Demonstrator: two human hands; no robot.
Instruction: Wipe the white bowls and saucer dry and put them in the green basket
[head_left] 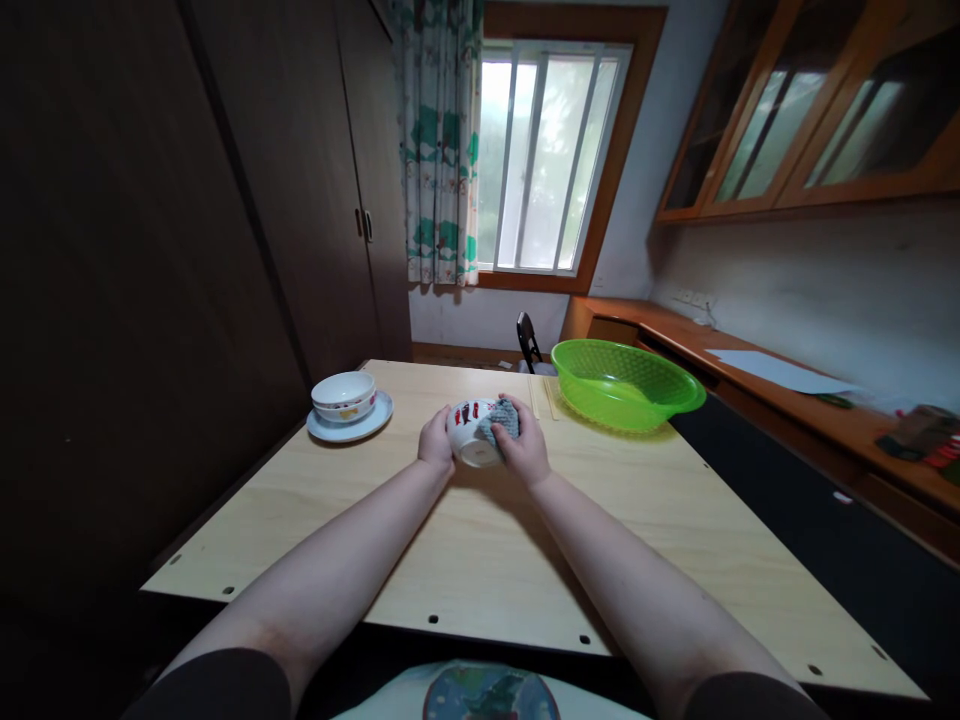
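A white bowl (pixel 472 450) with red and dark figures on its side is held tilted above the table, its base turned towards me. My left hand (pixel 436 442) is closed on the bowl's left edge. In my right hand (pixel 527 447) a grey-green cloth (pixel 502 420) is pressed against the bowl's right side. Part of the pattern is hidden under the cloth. At the left of the table, stacked white bowls (pixel 343 392) with coloured prints rest on a pale plate (pixel 330 432).
A bright green plastic basin (pixel 626 390) stands at the table's right, with thin pale chopsticks (pixel 534 398) beside it. The wooden table (pixel 480 560) has small slots along its front edge. Behind it is a dark folding chair (pixel 528 338); a dark wardrobe (pixel 262 180) rises at left.
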